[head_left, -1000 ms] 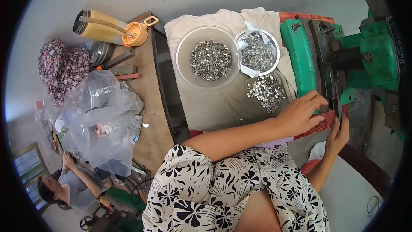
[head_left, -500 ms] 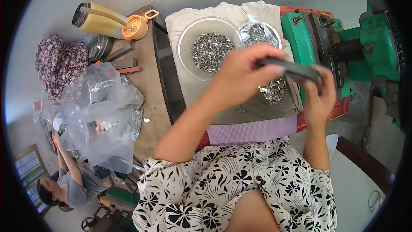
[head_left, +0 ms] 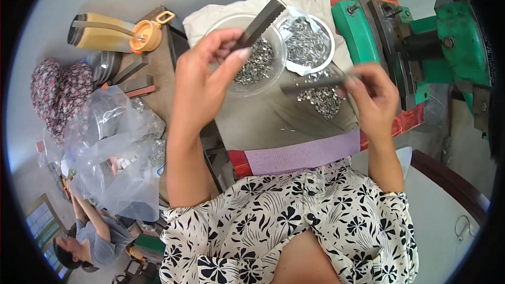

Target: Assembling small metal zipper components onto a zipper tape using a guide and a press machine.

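Note:
My left hand [head_left: 202, 81] is closed on a dark notched bar [head_left: 261, 22], raised over the clear plastic bowl [head_left: 283, 52]. That bowl contains many small metal pieces [head_left: 258, 63], partly hidden behind my hand. In my right hand [head_left: 376, 97] is a second dark flat bar [head_left: 310, 85], smeared by motion. Its free end points left, above a loose pile of small shiny metal pieces [head_left: 322, 103] on the cloth [head_left: 263, 121]. Just beyond the pile stands a white bowl [head_left: 332, 47] with thin metal pins [head_left: 306, 42] on a pale liner.
Green machinery [head_left: 357, 34] stands close on the right. A purple mat [head_left: 302, 153] lies along the near edge. On the left side table are a yellow bottle [head_left: 105, 34], metal bars [head_left: 138, 83], clear plastic bags [head_left: 113, 152] and a floral cloth item [head_left: 60, 94]. Another person [head_left: 102, 234] works at lower left.
My hands, close together on dark metal before, have parted, each with its own bar. The left went left and up over the clear bowl; the right came slightly left. The view has shifted a little.

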The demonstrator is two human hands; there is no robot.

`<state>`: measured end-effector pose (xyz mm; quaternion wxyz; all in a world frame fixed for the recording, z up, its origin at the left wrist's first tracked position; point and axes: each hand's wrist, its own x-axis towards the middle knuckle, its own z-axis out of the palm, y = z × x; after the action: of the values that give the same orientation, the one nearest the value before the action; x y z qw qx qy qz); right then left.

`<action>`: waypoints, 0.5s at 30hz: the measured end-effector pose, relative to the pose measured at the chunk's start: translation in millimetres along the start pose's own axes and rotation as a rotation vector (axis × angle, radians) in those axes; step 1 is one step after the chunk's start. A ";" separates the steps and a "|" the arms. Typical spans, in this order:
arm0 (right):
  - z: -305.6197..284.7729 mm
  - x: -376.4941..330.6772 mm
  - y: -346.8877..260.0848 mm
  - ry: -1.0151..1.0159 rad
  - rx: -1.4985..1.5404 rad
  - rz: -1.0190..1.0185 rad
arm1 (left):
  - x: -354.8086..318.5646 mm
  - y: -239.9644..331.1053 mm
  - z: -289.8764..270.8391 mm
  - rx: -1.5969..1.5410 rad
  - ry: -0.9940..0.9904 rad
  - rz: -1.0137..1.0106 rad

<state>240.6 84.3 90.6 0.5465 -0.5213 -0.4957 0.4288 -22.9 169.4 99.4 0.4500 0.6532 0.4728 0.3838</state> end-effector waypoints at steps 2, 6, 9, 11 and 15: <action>-33.9 -39.1 -0.7 0.014 -0.050 0.221 | -23.6 12.5 2.4 -0.159 -0.175 -0.145; -75.5 -110.7 42.9 0.181 -0.006 0.511 | -66.5 11.6 35.8 -0.260 -0.605 -0.396; -76.5 -133.4 68.6 0.323 -0.091 0.527 | -90.9 -11.8 74.4 -0.075 -0.762 -0.294; -72.7 -132.2 68.6 0.355 -0.176 0.534 | -102.2 -23.4 91.8 0.133 -0.793 -0.233; -64.7 -119.1 49.1 0.231 -0.978 0.288 | -112.5 -16.0 97.0 0.322 -0.709 -0.183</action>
<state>290.2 -38.0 32.7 0.2259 -0.8223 -0.4980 0.1576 33.6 41.6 46.5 0.5096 0.7624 0.3985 0.0141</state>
